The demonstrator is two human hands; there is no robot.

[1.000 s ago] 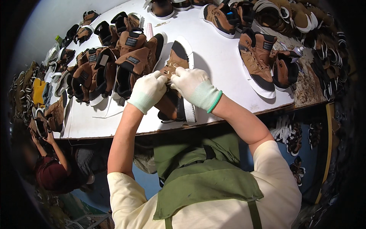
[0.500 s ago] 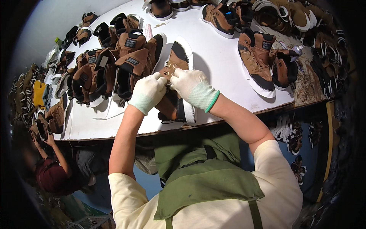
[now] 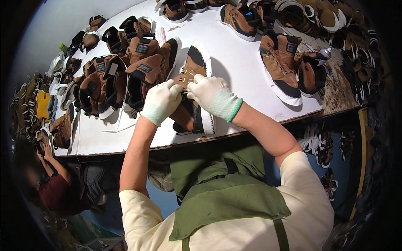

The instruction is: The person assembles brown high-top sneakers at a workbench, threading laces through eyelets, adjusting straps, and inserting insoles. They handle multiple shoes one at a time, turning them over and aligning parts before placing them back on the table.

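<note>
Head view: where is the shoe, and why is it held that way?

One brown lace-up sneaker lies near the front edge of the white tabletop, black toe cap pointing away. That likely keeps its pale lacing within easy reach: the gloved left hand and right hand meet over it, fingers curled close together. I cannot tell whether they are clamped on a lace.

And how many others?

Two brown shoes stand together at right, probably leaving working room. Two more sit beyond them; three show at the far edge, cut off. The left-side shoe cluster overlaps too much to count. One co-worker is lower left.
</note>
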